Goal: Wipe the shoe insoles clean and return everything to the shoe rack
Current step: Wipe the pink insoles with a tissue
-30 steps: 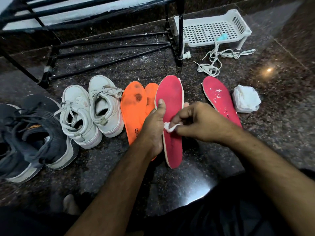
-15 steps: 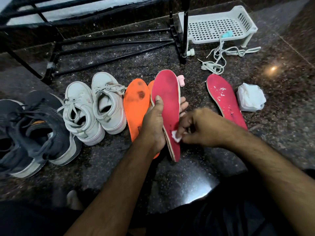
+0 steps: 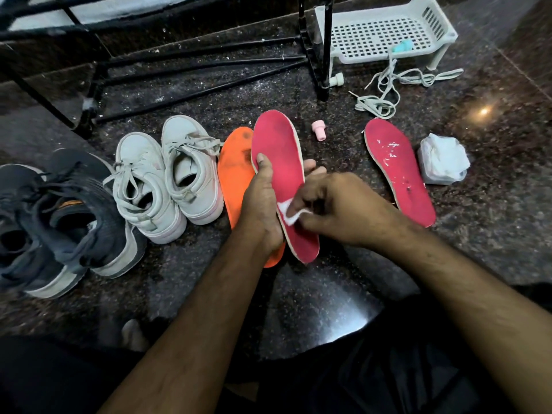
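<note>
Head view showed you mid-wipe, at the centre of the frame. Your left hand [image 3: 263,201] gripped the raised pink insole [image 3: 280,162], thumb on its face and fingers wrapped behind. Your right hand [image 3: 337,207] pinched a small white wipe [image 3: 288,211] against the lower half of that insole. Both hands were therefore closed on something, neither free.

To do this step well, you probably needed firm backing from the left fingers directly behind the wipe, so the thin foam would not bend away. Long strokes from heel to toe would likely have lifted more than dabbing, and the greyish patch near the toe looked like it wanted attention. A wipe that small would probably soil quickly.

Counted: 2 pink insoles, this one and a second pink insole [image 3: 400,171] lying on the floor [image 3: 493,234] at right, flecked with white bits. At least 1 orange insole [image 3: 236,174] lay behind your left hand; whether another sat beneath it I could not tell. 2 white sneakers [image 3: 167,177] sat left of centre and 2 dark sneakers [image 3: 59,216] at far left. 1 wad of tissues [image 3: 442,162], 1 bundle of laces [image 3: 385,94], 1 small pink cap [image 3: 318,130], 1 white basket [image 3: 385,28], and 1 black shoe rack [image 3: 179,67] across the upper left.
</note>
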### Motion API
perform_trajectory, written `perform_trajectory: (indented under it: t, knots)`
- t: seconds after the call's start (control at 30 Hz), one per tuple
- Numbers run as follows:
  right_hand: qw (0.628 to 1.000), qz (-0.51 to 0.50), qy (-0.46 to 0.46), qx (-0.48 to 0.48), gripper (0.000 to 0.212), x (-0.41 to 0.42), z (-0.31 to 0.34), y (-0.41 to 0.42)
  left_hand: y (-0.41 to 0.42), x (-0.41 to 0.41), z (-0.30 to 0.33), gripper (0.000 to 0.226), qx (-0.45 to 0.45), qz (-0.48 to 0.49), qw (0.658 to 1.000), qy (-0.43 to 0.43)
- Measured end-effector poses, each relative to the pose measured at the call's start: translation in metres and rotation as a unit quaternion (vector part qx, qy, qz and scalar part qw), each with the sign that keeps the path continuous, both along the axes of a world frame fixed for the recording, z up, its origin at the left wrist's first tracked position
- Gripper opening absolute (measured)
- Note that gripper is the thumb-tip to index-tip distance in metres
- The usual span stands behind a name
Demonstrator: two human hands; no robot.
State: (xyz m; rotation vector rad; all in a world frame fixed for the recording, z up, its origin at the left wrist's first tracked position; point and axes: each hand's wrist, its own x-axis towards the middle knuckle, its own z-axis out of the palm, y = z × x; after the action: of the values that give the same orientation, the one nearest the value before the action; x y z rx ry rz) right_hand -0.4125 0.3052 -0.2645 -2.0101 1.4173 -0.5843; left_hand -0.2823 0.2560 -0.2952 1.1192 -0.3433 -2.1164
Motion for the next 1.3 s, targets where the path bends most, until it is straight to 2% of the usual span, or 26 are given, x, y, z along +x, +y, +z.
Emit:
perform_trajectory:
  t: [0.07, 0.13, 0.23, 0.33, 0.47, 0.57, 0.67, 0.83, 0.9, 0.97, 1.07, 1.2, 1.23, 1.3]
  knots:
    - [1.000, -0.002, -0.023, 0.014, 0.019, -0.002, 0.001, 0.004, -0.003, 0.004, 0.001, 0.091, -0.014, 0.014, 1.000, 0.022]
    - [0.994, -0.083, -0.073, -0.003, 0.016, -0.010, -0.002, 0.003, -0.002, 0.004, 0.003, 0.093, -0.033, 0.025, 0.998, 0.046]
    - [0.977, -0.153, -0.145, 0.032, 0.014, -0.016, -0.007, -0.004, 0.012, -0.006, 0.004, 0.073, -0.066, -0.032, 0.996, 0.046]
    - [0.993, -0.106, -0.052, 0.012, 0.015, -0.015, -0.008, -0.005, 0.017, -0.014, 0.000, 0.051, -0.069, -0.061, 0.996, -0.005]
    - [0.996, 0.049, -0.004, 0.076, 0.020, -0.005, 0.002, 0.007, 0.004, -0.004, -0.004, 0.056, -0.038, -0.014, 0.998, -0.049]
    - [0.980, 0.149, 0.072, 0.114, 0.023, -0.005, 0.003, 0.017, -0.005, 0.006, -0.005, 0.054, -0.078, 0.045, 0.994, -0.067]
    - [0.987, 0.120, 0.061, 0.093, 0.019, -0.018, 0.007, 0.016, -0.009, 0.010, -0.004, 0.053, -0.093, 0.071, 0.991, -0.063]
    - [0.999, 0.021, -0.011, -0.031, 0.016, -0.015, 0.010, 0.004, -0.014, 0.014, -0.014, 0.067, -0.089, 0.075, 0.991, -0.065]
    - [0.997, 0.063, 0.036, -0.029, 0.021, -0.007, 0.004, 0.003, -0.014, 0.014, -0.012, 0.063, -0.090, 0.084, 0.989, -0.079]
    - [0.987, 0.119, 0.105, 0.023, 0.022, -0.006, -0.001, 0.005, -0.013, 0.015, -0.008, 0.061, -0.100, 0.094, 0.985, -0.100]
    - [0.978, 0.117, 0.158, 0.074, 0.015, -0.023, 0.002, 0.007, -0.012, 0.016, -0.007, 0.073, -0.116, 0.088, 0.982, -0.122]
    - [1.000, 0.011, 0.016, 0.005, 0.003, -0.028, 0.012, 0.005, -0.010, 0.014, -0.006, 0.081, -0.122, 0.077, 0.982, -0.121]
    - [1.000, -0.006, 0.001, -0.014, 0.003, -0.024, 0.012, 0.003, -0.008, 0.012, -0.005, 0.082, -0.123, 0.074, 0.983, -0.112]
    - [0.999, -0.004, 0.042, -0.024, 0.013, -0.015, 0.004, -0.001, -0.007, 0.008, -0.008, 0.081, -0.125, 0.069, 0.983, -0.114]
